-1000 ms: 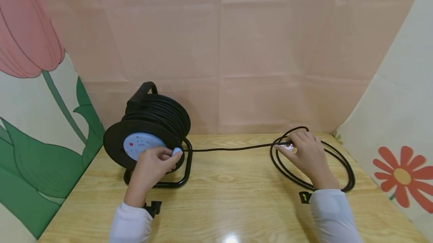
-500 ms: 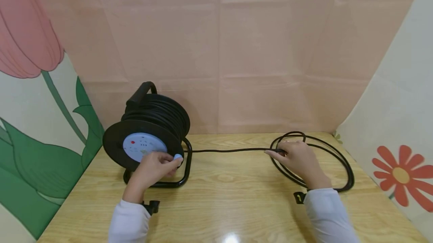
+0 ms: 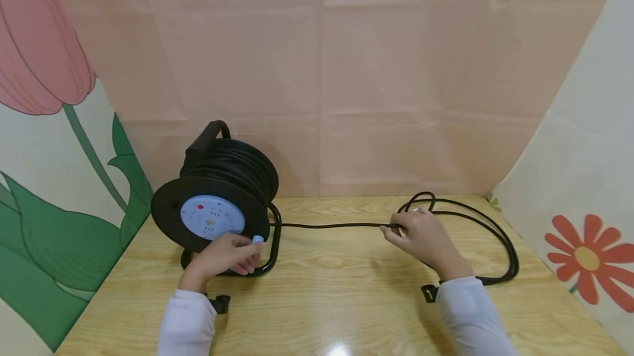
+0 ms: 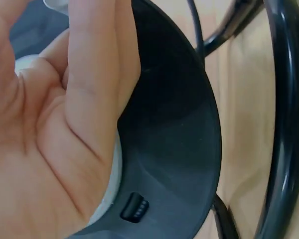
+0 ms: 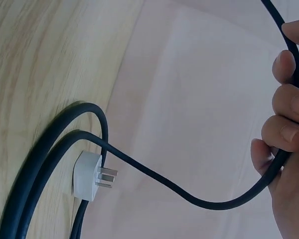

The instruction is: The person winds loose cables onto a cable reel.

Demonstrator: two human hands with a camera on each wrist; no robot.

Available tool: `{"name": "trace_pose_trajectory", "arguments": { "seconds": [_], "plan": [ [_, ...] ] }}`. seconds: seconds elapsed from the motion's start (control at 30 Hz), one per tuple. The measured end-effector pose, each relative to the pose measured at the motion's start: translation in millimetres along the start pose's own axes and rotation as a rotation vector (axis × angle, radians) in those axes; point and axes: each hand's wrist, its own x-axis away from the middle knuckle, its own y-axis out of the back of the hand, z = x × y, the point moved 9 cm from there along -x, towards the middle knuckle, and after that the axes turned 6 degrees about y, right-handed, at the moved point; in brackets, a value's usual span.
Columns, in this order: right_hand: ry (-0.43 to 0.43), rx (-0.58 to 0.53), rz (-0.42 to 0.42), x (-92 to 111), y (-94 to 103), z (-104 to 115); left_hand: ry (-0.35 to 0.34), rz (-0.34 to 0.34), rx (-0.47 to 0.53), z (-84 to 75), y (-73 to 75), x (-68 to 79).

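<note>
A black cable reel (image 3: 165,210) with a pale blue socket panel (image 3: 210,215) stands on the left of the table. My left hand (image 3: 223,254) holds the small light blue crank knob (image 3: 257,239) near the rim of the reel's front disc. In the left wrist view, the palm (image 4: 65,134) covers much of that disc (image 4: 179,124). Black cable (image 3: 327,226) runs from the reel to my right hand (image 3: 418,235), whose fingers curl round it. Beyond this hand, loose cable loops lie on the table. A white three-pin plug (image 5: 85,175) shows among them in the right wrist view.
The reel rests on a black tubular stand (image 3: 274,251) and has a black carrying handle (image 3: 203,138) on top. A pink sheet (image 3: 371,70) hangs behind the wooden table (image 3: 337,295). Flower-printed panels (image 3: 589,257) close off both sides.
My left hand has moved downward with the knob, and the reel has turned clockwise as I see it. My right hand has shifted left along with the cable, and the loops have changed shape.
</note>
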Motion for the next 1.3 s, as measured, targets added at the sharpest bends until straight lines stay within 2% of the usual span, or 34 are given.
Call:
{"name": "trace_pose_trajectory", "arguments": {
  "seconds": [0.23, 0.57, 0.83, 1.03, 1.3],
  "plan": [
    [-0.015, 0.026, -0.026, 1, 0.7, -5, -0.004, 0.017, 0.005, 10.0, 0.3, -4.8],
    [-0.024, 0.019, -0.001, 0, -5.4, -8, 0.012, 0.038, -0.017, 25.6, 2.3, -7.5],
    [-0.035, 0.073, -0.094, 4, 1.6, -12, 0.039, 0.056, -0.022, 39.6, 4.8, -6.4],
    [-0.006, 0.043, -0.058, 3, -3.0, -10, 0.035, 0.107, 0.009, 52.0, 7.8, -6.6],
    [0.038, 0.029, -0.035, 0, -6.0, 2, 0.059, 0.121, 0.046, 64.2, 13.7, -4.5]
  ]
}}
